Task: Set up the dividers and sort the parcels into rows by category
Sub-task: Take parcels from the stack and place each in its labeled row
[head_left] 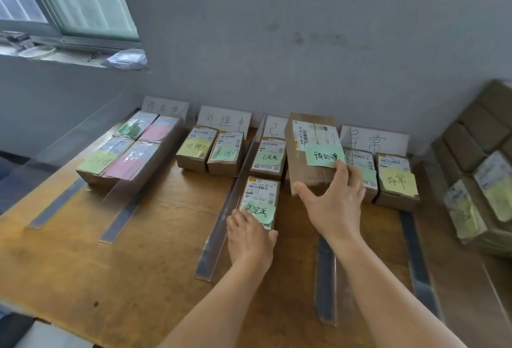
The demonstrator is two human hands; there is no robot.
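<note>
Head view, right hand gripping parcel

- Your table carries four lanes, split by upright dividers.
- Label cards stand behind each lane, against the wall.
- Left of centre, two parcels sit side by side.
- More boxes are stacked at the far right.

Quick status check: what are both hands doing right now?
Left hand on small green-noted cardboard parcel, third row. Right hand holds bigger brown parcel aloft. Clear dividers up.
</note>
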